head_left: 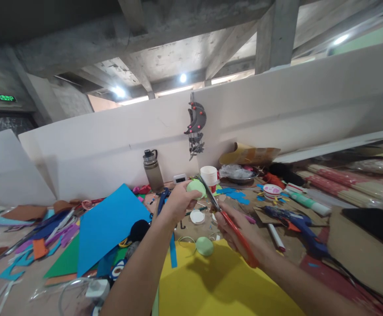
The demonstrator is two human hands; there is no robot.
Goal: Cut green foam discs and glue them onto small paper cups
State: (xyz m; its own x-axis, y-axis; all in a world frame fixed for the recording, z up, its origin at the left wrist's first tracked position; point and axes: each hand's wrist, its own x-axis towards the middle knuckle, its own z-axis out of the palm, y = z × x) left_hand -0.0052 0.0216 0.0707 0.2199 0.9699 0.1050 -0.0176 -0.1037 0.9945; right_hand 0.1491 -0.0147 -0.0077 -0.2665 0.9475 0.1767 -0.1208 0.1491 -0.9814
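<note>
Scissors up by a green disc in the head view, so I'd call this mid-trim. A second disc lies on the yellow sheet, probably done; the raised one looks mostly round, maybe just edge cleanup left. Left hand has it pinched above the sheet. Right hand is wrapped around the scissors, blades right at the disc's edge, can't tell if they're biting.

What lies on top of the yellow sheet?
On the yellow sheet: a pale green disc and a blue strip, near its far edge. Anything beneath the right forearm is hidden.
</note>
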